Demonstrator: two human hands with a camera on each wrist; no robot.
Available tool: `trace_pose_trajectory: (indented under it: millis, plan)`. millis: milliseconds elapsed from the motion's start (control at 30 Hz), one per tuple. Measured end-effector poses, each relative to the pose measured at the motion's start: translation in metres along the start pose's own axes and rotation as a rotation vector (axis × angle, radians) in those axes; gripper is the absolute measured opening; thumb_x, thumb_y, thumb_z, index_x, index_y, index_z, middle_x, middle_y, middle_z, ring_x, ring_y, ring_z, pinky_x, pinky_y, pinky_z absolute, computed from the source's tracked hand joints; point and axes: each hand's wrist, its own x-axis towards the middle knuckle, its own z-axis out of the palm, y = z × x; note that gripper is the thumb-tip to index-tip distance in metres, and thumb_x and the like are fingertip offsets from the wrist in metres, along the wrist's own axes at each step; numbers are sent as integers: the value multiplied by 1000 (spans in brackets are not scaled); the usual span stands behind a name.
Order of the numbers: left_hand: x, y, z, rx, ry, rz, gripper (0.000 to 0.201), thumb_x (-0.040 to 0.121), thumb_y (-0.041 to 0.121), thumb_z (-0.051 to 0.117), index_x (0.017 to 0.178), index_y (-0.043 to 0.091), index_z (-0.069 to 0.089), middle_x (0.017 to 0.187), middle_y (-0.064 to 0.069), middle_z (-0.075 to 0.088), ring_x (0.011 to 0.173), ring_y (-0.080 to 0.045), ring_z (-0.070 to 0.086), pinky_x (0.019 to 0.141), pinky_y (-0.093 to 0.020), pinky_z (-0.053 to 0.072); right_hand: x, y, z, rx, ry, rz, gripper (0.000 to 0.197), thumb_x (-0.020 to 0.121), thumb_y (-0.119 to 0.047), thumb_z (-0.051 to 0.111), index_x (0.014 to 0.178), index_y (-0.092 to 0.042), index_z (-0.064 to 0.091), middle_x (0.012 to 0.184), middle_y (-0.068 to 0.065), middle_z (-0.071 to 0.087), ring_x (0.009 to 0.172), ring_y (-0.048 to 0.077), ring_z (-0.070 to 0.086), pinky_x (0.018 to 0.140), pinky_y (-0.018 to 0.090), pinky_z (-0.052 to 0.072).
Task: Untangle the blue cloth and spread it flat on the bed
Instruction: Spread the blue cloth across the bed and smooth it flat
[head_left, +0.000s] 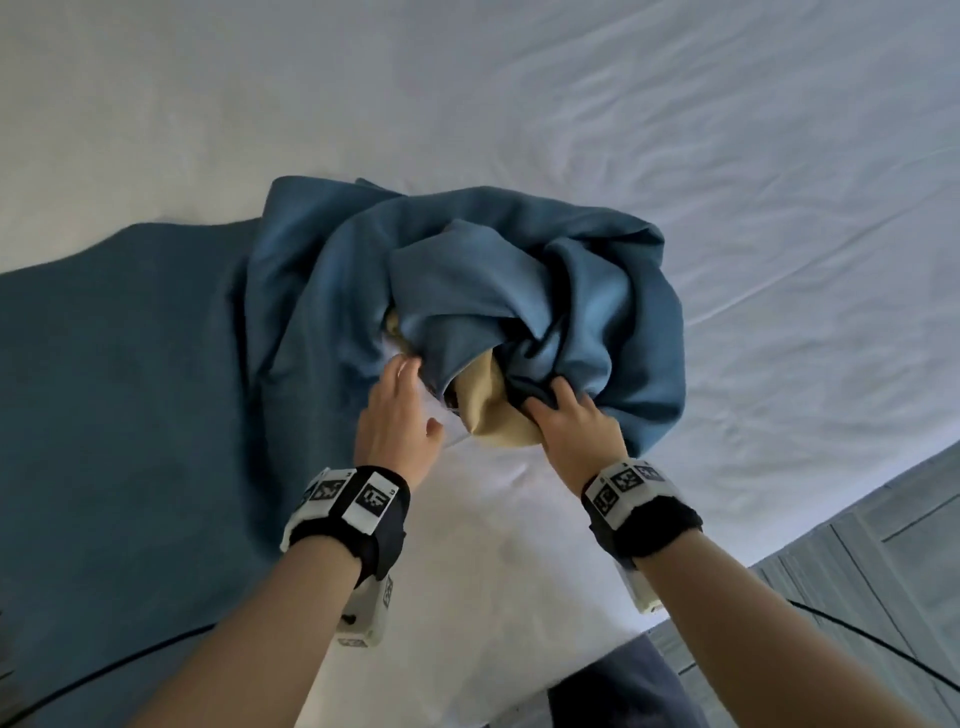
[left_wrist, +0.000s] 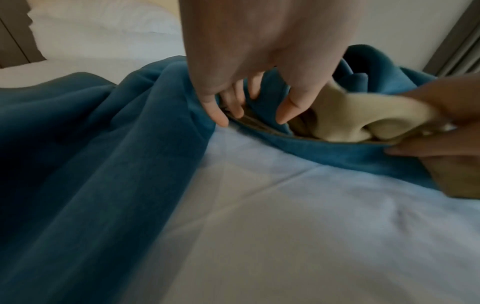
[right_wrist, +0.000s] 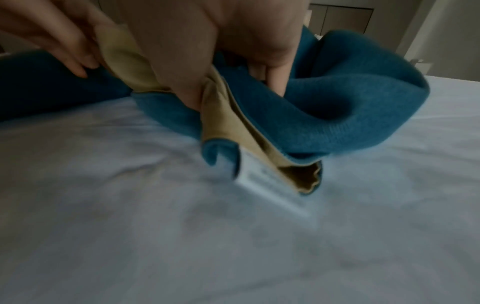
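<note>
The blue cloth lies twisted in a knot on the bed's white sheet, with its tan underside showing near me. A flatter part of it spreads to the left. My right hand grips a bunch of the knot. In the right wrist view its thumb presses on the tan side and its fingers curl into the blue fold, holding it a little above the sheet. My left hand reaches to the cloth's edge with its fingers spread, the tips touching the blue hem.
A white label hangs from the lifted cloth corner. The bed's edge runs along the right, with grey floor beyond it. A black cable crosses the lower left. White pillows lie at the far end.
</note>
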Motion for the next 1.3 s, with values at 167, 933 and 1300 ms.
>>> trace_pose_trajectory:
  millis: [167,933,1300]
  plan:
    - [15,25,-5,108,76,-11,95,70,8,72,146,19,17,157,-6,11,141,-29,20,102,-49,40,1,53,-33,144,67,-47,32,74,-23,68,104,-22,57,102,8,54,79,35,60,48,33,39]
    - [54,292,80,216,140,150,77,72,19,69,141,21,33,142,-1,40,131,-22,38,104,-40,32,67,359,-152,-92,32,-49,79,76,-27,69,139,-30,22,146,4,23,136,34,22,100,56,38]
    - [92,252,86,5,-265,-307,54,93,26,48,143,22,29,150,-11,27,125,-40,42,102,-47,39,77,291,-102,207,-231,6,112,59,-69,67,144,-20,14,155,3,10,142,28,12,108,55,29]
